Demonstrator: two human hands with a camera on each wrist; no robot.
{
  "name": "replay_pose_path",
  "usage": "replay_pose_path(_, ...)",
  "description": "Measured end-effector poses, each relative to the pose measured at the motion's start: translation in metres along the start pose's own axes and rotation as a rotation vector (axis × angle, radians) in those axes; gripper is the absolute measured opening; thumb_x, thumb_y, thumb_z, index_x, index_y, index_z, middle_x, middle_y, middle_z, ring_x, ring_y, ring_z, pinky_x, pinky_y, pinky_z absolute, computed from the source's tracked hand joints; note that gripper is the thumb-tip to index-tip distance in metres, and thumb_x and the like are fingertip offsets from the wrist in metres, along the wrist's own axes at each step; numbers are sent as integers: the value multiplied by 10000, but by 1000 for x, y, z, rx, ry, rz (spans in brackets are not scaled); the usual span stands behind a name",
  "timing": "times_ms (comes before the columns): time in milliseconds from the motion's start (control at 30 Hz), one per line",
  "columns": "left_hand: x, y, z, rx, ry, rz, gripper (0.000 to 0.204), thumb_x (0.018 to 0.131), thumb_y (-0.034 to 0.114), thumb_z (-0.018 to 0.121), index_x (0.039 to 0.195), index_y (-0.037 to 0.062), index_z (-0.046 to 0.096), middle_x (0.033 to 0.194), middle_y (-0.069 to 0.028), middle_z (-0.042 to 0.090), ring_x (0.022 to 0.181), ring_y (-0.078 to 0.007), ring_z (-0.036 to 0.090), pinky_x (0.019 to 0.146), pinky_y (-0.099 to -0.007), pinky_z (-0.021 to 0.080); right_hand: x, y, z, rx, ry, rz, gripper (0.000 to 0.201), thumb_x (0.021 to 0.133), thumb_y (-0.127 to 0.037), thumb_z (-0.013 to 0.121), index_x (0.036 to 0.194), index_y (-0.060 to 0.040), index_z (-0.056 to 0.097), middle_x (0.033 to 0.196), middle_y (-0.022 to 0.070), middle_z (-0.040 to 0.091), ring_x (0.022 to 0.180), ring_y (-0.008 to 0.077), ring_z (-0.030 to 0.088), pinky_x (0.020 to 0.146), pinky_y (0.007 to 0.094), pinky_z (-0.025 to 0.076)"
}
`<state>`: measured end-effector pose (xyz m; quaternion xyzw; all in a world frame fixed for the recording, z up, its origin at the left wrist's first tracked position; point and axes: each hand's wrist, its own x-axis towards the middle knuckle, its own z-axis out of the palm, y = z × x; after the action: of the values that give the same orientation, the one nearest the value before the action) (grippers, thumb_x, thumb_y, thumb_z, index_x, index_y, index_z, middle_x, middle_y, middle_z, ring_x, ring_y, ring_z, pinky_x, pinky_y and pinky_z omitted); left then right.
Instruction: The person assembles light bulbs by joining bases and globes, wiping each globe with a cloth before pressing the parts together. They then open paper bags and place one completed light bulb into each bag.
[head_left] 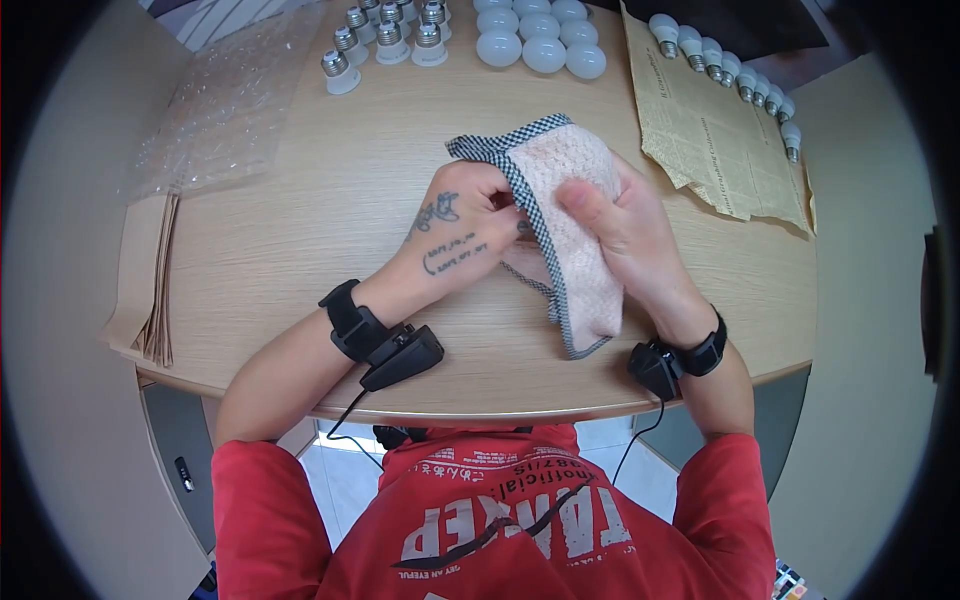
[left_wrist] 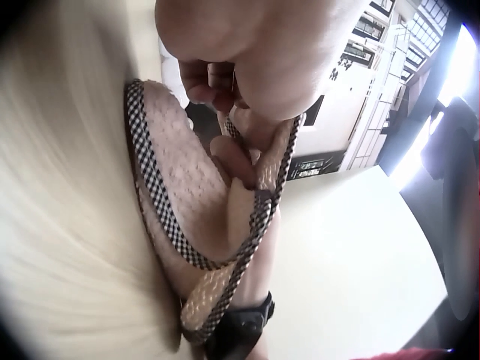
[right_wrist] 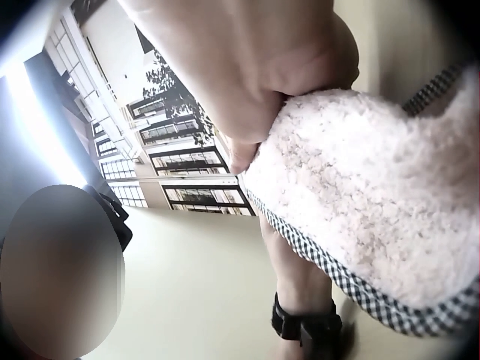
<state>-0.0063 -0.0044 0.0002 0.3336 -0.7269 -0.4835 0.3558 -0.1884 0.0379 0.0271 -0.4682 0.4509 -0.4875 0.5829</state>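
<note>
A pale pink fluffy cloth (head_left: pixel 570 230) with a black-and-white checked edge hangs folded between the two hands above the table. The right hand (head_left: pixel 640 225) grips it, thumb pressed on its face; in the right wrist view the cloth (right_wrist: pixel 360 187) spreads from under that hand (right_wrist: pixel 262 67). The left hand (head_left: pixel 465 225) has its fingers curled at the checked edge, fingertips partly inside the fold. The left wrist view shows the left hand (left_wrist: pixel 240 52) over the open fold of the cloth (left_wrist: pixel 180 165). A small dark spot shows by the left fingertips; what it is cannot be told.
On the table (head_left: pixel 300 240), white bulb bases (head_left: pixel 390 42) and round white domes (head_left: pixel 543 54) stand at the back. Several bulbs (head_left: pixel 730 68) lie along brown printed paper (head_left: pixel 720 150) at the right. Bubble wrap (head_left: pixel 225 110) and folded brown paper (head_left: pixel 150 275) lie at the left.
</note>
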Motion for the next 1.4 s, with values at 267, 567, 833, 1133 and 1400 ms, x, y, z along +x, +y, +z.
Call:
replay_pose_path(267, 11, 0, -7, -278, 88, -85, 147, 930, 190, 684, 984, 56, 709, 798, 28, 634, 648, -32, 482, 580, -188, 380, 8, -13, -37, -728, 359, -196, 293, 884, -187, 700, 1107, 1, 672, 944, 90, 712, 767, 143, 662, 673, 271, 516)
replay_pose_path(567, 10, 0, -8, -321, 82, -100, 197, 946, 232, 666, 1007, 46, 689, 732, 39, 566, 636, -35, 451, 585, -188, 358, 9, -16, -58, -1246, 486, -333, 382, 833, -141, 704, 1196, -48, 629, 1116, 121, 627, 893, 238, 640, 756, 353, 524)
replay_pose_path(833, 11, 3, -8, -395, 28, -148, 195, 938, 220, 674, 1017, 42, 691, 762, 34, 589, 655, -41, 474, 604, -195, 374, 7, -22, -45, -1108, 372, -578, 475, 794, -122, 737, 1245, -61, 602, 1235, 111, 566, 881, 164, 602, 702, 279, 491)
replay_pose_path(1133, 9, 14, -9, -442, -130, -169, 178, 927, 221, 683, 960, 48, 709, 788, 32, 605, 701, -40, 513, 622, -200, 395, 1, -3, -18, -660, -77, -409, 637, 758, -124, 770, 1352, -103, 542, 1293, 89, 549, 917, 150, 573, 720, 243, 471)
replay_pose_path(1400, 22, 10, -28, -58, 47, -187, 253, 894, 291, 719, 981, 61, 659, 749, 55, 543, 682, -35, 489, 604, -201, 390, 4, 5, -22, -540, -36, -139, 578, 796, -94, 751, 1333, -58, 541, 1107, 52, 622, 861, 98, 588, 733, 238, 480)
